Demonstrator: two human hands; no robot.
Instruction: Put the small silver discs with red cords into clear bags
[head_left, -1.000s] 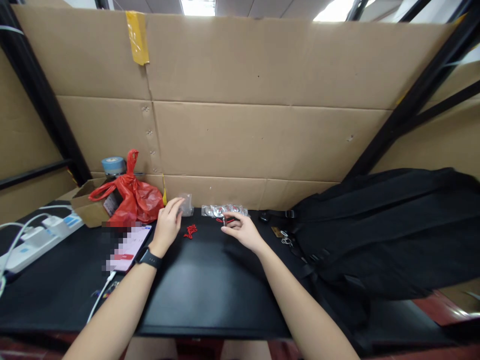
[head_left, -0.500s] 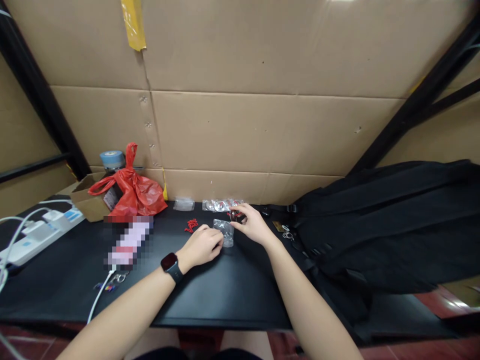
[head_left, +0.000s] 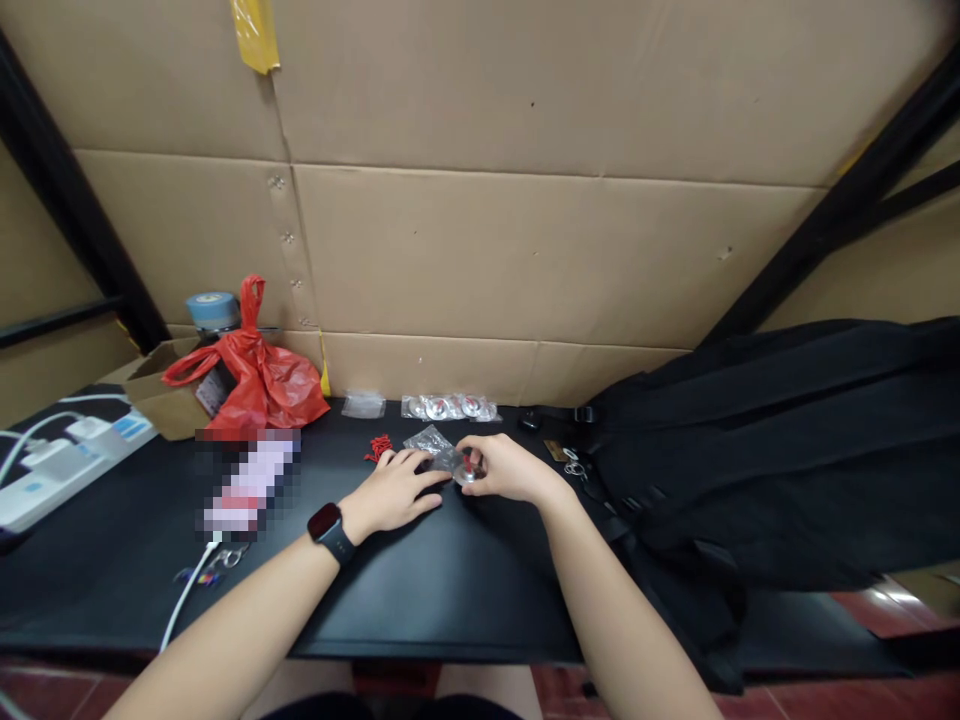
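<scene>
The right hand [head_left: 504,467] pinches a round metal disc [head_left: 466,474] between thumb and fingers, just above or on the black bench [head_left: 420,590] — which, I cannot tell. The left hand [head_left: 395,490], fingers spread, rests on the clear bag [head_left: 432,445] beside the disc — red cords [head_left: 379,447] lie just beyond its fingers.
</scene>
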